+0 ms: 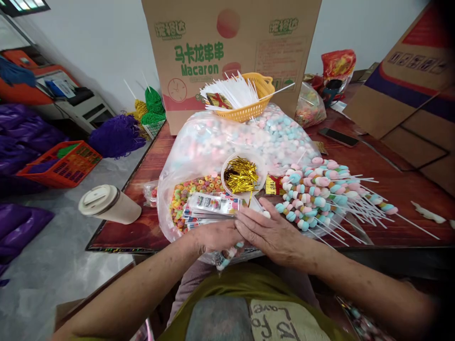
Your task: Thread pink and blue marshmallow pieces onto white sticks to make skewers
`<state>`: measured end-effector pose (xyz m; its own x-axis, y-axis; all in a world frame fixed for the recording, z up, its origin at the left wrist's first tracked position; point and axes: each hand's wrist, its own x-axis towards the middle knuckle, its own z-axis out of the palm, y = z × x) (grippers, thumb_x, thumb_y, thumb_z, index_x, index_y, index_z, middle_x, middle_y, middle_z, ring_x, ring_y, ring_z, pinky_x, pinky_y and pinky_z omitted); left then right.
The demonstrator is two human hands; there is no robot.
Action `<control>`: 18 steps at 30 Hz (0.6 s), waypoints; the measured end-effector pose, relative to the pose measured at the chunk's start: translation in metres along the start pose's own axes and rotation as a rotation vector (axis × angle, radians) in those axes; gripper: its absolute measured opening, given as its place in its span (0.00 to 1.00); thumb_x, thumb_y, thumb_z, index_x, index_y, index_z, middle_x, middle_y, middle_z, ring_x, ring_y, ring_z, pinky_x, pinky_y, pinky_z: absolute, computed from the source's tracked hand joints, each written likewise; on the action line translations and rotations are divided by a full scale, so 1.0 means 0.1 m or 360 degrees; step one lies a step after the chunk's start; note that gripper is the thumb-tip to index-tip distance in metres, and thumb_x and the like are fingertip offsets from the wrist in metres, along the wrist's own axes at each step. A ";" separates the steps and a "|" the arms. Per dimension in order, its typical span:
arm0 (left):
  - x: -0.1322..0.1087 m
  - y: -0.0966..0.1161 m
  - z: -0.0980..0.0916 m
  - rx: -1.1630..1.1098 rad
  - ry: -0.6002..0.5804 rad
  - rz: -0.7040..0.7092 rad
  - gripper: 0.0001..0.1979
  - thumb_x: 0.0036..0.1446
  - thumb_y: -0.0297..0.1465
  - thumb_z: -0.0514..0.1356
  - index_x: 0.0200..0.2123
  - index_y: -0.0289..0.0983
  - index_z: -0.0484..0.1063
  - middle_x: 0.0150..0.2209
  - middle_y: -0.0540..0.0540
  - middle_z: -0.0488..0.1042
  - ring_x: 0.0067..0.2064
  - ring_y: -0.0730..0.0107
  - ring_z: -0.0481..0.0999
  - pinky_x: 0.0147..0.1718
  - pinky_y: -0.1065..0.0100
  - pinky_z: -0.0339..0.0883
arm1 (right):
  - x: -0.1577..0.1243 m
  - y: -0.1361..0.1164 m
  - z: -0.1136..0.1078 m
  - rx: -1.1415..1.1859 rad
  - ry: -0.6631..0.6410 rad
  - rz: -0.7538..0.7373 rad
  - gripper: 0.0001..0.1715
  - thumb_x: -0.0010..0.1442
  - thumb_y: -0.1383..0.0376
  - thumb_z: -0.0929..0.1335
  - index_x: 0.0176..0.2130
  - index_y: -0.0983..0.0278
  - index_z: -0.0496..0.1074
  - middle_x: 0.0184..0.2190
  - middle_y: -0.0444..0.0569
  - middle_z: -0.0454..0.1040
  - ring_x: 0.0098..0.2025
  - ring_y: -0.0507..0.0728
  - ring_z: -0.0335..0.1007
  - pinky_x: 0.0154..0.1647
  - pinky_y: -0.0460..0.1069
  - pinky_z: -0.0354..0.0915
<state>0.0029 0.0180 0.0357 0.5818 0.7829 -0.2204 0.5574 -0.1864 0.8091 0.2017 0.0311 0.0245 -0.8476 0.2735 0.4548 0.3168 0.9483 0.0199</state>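
- A reddish-brown wooden table (151, 158) stands against a pale wall (99, 42), with a grey floor (117, 274) to its left.
- On that floor side sit an orange crate (69, 166) and a heap of purple strands (117, 135).
- A tall cardboard box (227, 52) closes off the table's back; another carton (405, 80) leans in at the right.
- A large clear bag (209, 137) of pastel marshmallows fills the middle, and a yellow basket (241, 114) of white sticks (231, 92) rests on top of it.
- In front are a round tub (264, 179) of gold ties (241, 174), colourful rings (181, 194) and a stack of packets (213, 204) lying over some of them.
- Marshmallow skewers (313, 194) lie piled at the right, near a phone (339, 137); a lidded cup (112, 204) tilts at the left edge.
- The left hand (216, 236) is curled closed around a wrapped skewer (227, 255), which hangs at the table's near edge.
- The right hand (272, 234) overlaps the left fingers, hiding the skewer's upper part; whether it grips anything cannot be told.
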 end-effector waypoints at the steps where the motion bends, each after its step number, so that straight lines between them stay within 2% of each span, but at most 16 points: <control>1: 0.00 -0.01 -0.01 -0.0030 -0.0125 0.0026 0.19 0.60 0.39 0.49 0.20 0.36 0.65 0.22 0.50 0.70 0.24 0.75 0.66 0.24 0.73 0.63 | -0.02 -0.02 0.02 -0.0081 -0.0102 -0.0140 0.17 0.61 0.73 0.56 0.46 0.64 0.67 0.41 0.53 0.72 0.50 0.60 0.62 0.58 0.65 0.48; 2: 0.00 -0.02 -0.01 -0.0107 -0.0300 0.0033 0.19 0.60 0.38 0.49 0.20 0.36 0.65 0.22 0.50 0.70 0.23 0.76 0.67 0.24 0.73 0.63 | -0.04 -0.05 0.05 -0.0108 -0.0166 -0.0189 0.17 0.61 0.74 0.56 0.44 0.66 0.68 0.38 0.53 0.73 0.46 0.59 0.63 0.57 0.64 0.50; 3: 0.00 -0.03 -0.01 -0.0166 -0.0482 0.0047 0.19 0.61 0.37 0.48 0.21 0.37 0.65 0.22 0.50 0.70 0.23 0.75 0.68 0.24 0.73 0.64 | -0.05 -0.10 0.09 -0.0065 -0.0218 -0.0140 0.16 0.61 0.73 0.56 0.41 0.66 0.69 0.33 0.53 0.73 0.41 0.58 0.64 0.55 0.63 0.53; 5: -0.03 -0.04 0.01 -0.0081 -0.0694 0.0095 0.15 0.61 0.34 0.48 0.24 0.37 0.65 0.23 0.50 0.71 0.25 0.73 0.70 0.25 0.73 0.65 | -0.07 -0.21 0.19 0.0262 -0.0330 0.0190 0.14 0.60 0.71 0.56 0.32 0.66 0.69 0.27 0.52 0.71 0.34 0.57 0.64 0.48 0.61 0.58; 6: -0.05 -0.03 0.02 0.0105 -0.0671 0.0117 0.11 0.59 0.33 0.50 0.26 0.36 0.66 0.25 0.48 0.71 0.26 0.71 0.71 0.26 0.71 0.65 | -0.07 -0.27 0.23 0.0480 -0.0397 0.0396 0.14 0.60 0.70 0.57 0.29 0.65 0.67 0.25 0.51 0.70 0.32 0.56 0.63 0.44 0.59 0.61; 7: -0.08 -0.03 0.05 0.0381 -0.0543 0.0142 0.07 0.57 0.31 0.52 0.28 0.36 0.66 0.26 0.47 0.72 0.27 0.69 0.71 0.27 0.70 0.65 | -0.06 -0.31 0.26 0.0682 -0.0461 0.0586 0.15 0.61 0.69 0.56 0.27 0.65 0.65 0.24 0.50 0.69 0.30 0.55 0.63 0.39 0.56 0.63; 8: -0.12 -0.03 0.08 0.0700 -0.0339 0.0179 0.05 0.55 0.29 0.54 0.30 0.35 0.67 0.28 0.45 0.72 0.29 0.66 0.72 0.28 0.68 0.65 | -0.05 -0.35 0.27 0.0835 -0.0504 0.0738 0.17 0.62 0.68 0.55 0.27 0.65 0.64 0.23 0.49 0.68 0.27 0.54 0.63 0.34 0.53 0.63; 10: -0.20 -0.05 0.15 0.1183 0.0083 0.0315 0.06 0.56 0.26 0.53 0.34 0.34 0.69 0.30 0.41 0.73 0.31 0.63 0.71 0.31 0.64 0.65 | -0.02 -0.36 0.27 0.1058 -0.0575 0.0875 0.22 0.66 0.66 0.50 0.28 0.65 0.63 0.17 0.43 0.63 0.21 0.51 0.61 0.25 0.47 0.61; 12: -0.27 -0.11 0.24 0.1242 0.0407 0.0451 0.10 0.59 0.27 0.49 0.36 0.34 0.70 0.32 0.41 0.73 0.33 0.63 0.71 0.32 0.63 0.64 | 0.01 -0.25 0.25 0.1210 -0.0623 0.0890 0.27 0.67 0.64 0.46 0.28 0.65 0.64 0.13 0.39 0.58 0.17 0.49 0.59 0.22 0.45 0.59; 14: -0.30 -0.20 0.31 0.0857 0.0663 0.0363 0.13 0.61 0.30 0.47 0.33 0.35 0.70 0.30 0.43 0.72 0.32 0.66 0.70 0.32 0.65 0.63 | 0.05 -0.02 0.24 0.1074 -0.0530 0.0886 0.27 0.68 0.64 0.48 0.29 0.66 0.66 0.15 0.42 0.64 0.20 0.50 0.62 0.25 0.45 0.60; 16: -0.28 -0.28 0.38 0.0149 0.0847 0.0016 0.14 0.60 0.35 0.50 0.28 0.35 0.70 0.26 0.46 0.71 0.30 0.69 0.70 0.29 0.68 0.62 | 0.07 0.26 0.28 0.0615 -0.0306 0.0869 0.21 0.66 0.66 0.53 0.32 0.67 0.69 0.27 0.50 0.73 0.31 0.53 0.67 0.33 0.48 0.60; 18: -0.24 -0.31 0.42 -0.0662 0.0882 -0.0392 0.14 0.55 0.40 0.56 0.26 0.35 0.70 0.23 0.50 0.68 0.25 0.72 0.68 0.23 0.72 0.59 | 0.09 0.53 0.36 0.0235 -0.0216 0.0679 0.14 0.63 0.70 0.58 0.38 0.67 0.71 0.43 0.56 0.72 0.42 0.57 0.65 0.40 0.53 0.58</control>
<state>-0.0033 -0.0196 -0.0068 0.0223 0.9788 -0.2036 0.2985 0.1878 0.9357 0.1953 0.0895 -0.0026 -0.7059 0.6532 0.2741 0.5933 0.7565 -0.2750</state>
